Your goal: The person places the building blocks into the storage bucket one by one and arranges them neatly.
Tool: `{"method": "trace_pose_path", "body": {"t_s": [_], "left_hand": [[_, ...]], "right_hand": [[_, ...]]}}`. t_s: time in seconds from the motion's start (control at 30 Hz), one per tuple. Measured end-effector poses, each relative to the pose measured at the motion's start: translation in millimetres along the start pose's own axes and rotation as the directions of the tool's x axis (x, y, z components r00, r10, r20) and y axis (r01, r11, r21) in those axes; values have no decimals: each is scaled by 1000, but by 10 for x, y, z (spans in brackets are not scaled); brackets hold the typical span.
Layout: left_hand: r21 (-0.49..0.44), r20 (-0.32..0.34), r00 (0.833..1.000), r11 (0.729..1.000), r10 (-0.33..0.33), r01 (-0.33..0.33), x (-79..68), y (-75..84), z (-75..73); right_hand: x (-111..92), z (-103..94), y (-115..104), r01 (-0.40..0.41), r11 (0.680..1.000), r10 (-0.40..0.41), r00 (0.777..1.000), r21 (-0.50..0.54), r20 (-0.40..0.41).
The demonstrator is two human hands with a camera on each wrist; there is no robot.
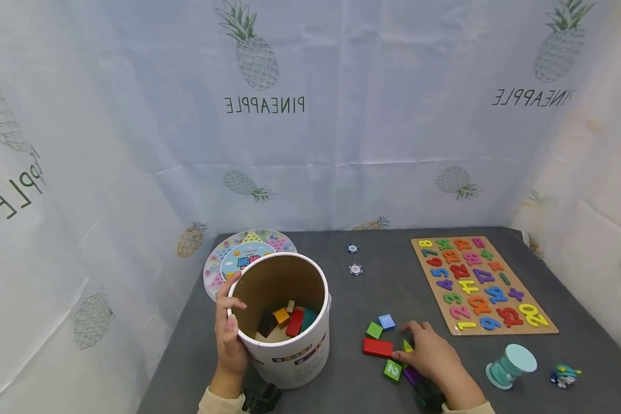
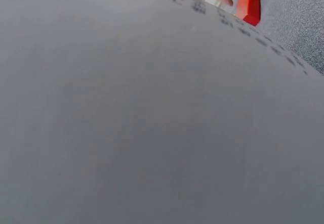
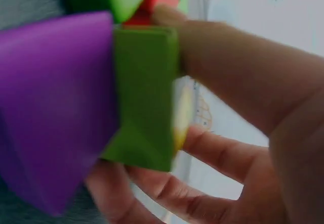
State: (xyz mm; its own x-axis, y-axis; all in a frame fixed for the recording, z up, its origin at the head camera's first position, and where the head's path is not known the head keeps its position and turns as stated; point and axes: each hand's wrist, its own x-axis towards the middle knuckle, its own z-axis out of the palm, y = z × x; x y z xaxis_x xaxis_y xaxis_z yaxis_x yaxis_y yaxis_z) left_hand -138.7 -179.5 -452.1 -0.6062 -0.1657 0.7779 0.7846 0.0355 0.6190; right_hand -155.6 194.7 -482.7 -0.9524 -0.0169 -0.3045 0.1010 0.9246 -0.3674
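A person's right hand (image 1: 434,356) reaches down to a dark worktop (image 1: 341,305), its grip clamped on a green-sided block (image 3: 144,82), thumb at one end and fingers at the other; this end-to-end hold probably suits the crowding around it. A purple block (image 1: 413,376) lies just beside it, too blurred at close range to tell whether they touch. Next come a red block (image 1: 378,347) lying flat, a green block marked 2 (image 1: 393,370), a plain green block (image 1: 374,330) and a blue block (image 1: 386,322), forming a loose cluster between the right hand and a tall white bucket (image 1: 290,376). The left hand (image 1: 230,336) has its grip closed over the bucket's near-left rim, seemingly to steady it with the mouth toward the person. Inside, at the bottom, lie dark, orange, red, teal and bare-wood pieces (image 1: 295,323). Farther out, perhaps set back to leave working room, a round game board (image 1: 217,270) sits partly hidden behind the bucket, two poker chips (image 1: 355,269) lie at centre back, and a number board (image 1: 540,319) lies at right, with a turquoise cup (image 1: 512,366) and small toy figure (image 1: 565,376) nearer the person.
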Motion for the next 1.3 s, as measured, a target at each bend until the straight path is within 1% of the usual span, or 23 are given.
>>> {"method": "trace_pose_path", "body": {"t_s": [0.07, 0.13, 0.23, 0.3, 0.4, 0.43, 0.5, 0.57, 0.6, 0.63, 0.73, 0.8, 0.83, 0.87, 0.93, 1.0, 1.1, 1.17, 1.23, 1.3], "left_hand": [[-3, -5, 1000, 1000, -2, 2, -1, -2, 6], [-5, -11, 1000, 1000, -3, 3, -1, -6, 7], [0, -11, 1000, 1000, -8, 8, -6, -8, 6], [1, -5, 1000, 1000, -8, 8, -7, -11, 9], [2, -7, 1000, 1000, -3, 3, 1, -7, 3], [1, -11, 1000, 1000, -1, 1, 5, -6, 0], [-2, -19, 1000, 1000, 2, -2, 13, -1, -8], [-2, -23, 1000, 1000, 6, -6, 21, 3, -14], [-3, -22, 1000, 1000, 10, -10, 23, 5, -16], [-6, -19, 1000, 1000, 11, -11, 24, 7, -15], [-16, -10, 1000, 1000, 13, -13, 19, 6, -1], [-19, -6, 1000, 1000, 13, -14, 6, 5, 16], [-16, -6, 1000, 1000, 15, -15, 10, 4, 16], [-12, -5, 1000, 1000, 17, -17, 12, 3, 15], [-9, -4, 1000, 1000, 22, -22, 18, 3, 14], [-3, -1, 1000, 1000, 24, -24, 20, 0, 10], [6, 1, 1000, 1000, 17, -17, 13, 2, 7], [15, 1, 1000, 1000, 7, -7, 1, 6, 8], [22, -1, 1000, 1000, 4, -4, -7, 10, 12], [29, -1, 1000, 1000, -2, 2, -11, 19, 14]], "right_hand": [[-36, -4, 19, 4, 999, -4, 1000, 46, 7], [-53, -8, 34, 29, 993, -29, 1000, 112, -2], [-70, -50, 54, 52, 980, -48, 998, 191, -29], [-93, -112, 46, 69, 971, -57, 997, 227, -58], [-153, -252, -65, 119, 956, -88, 988, 268, -124], [-182, -311, -135, 143, 949, -104, 983, 281, -150], [-251, -439, -303, 214, 927, -154, 966, 309, -207], [-321, -571, -497, 310, 893, -220, 933, 325, -285], [-358, -637, -597, 362, 870, -253, 910, 335, -327], [-396, -699, -700, 414, 840, -280, 884, 350, -375], [-486, -857, -998, 566, 731, -351, 790, 380, -502], [-524, -926, -1187, 635, 663, -380, 742, 397, -552], [-519, -941, -1282, 663, 627, -395, 723, 409, -567], [-504, -944, -1370, 683, 599, -407, 709, 418, -575], [-450, -913, -1531, 705, 568, -427, 694, 426, -579], [-367, -832, -1663, 718, 545, -446, 686, 433, -575], [-248, -682, -1817, 692, 551, -452, 717, 466, -531], [-187, -584, -1883, 664, 562, -449, 746, 493, -492], [-147, -515, -1922, 642, 564, -443, 766, 519, -466], [-130, -480, -1943, 634, 564, -442, 773, 530, -455]]}}
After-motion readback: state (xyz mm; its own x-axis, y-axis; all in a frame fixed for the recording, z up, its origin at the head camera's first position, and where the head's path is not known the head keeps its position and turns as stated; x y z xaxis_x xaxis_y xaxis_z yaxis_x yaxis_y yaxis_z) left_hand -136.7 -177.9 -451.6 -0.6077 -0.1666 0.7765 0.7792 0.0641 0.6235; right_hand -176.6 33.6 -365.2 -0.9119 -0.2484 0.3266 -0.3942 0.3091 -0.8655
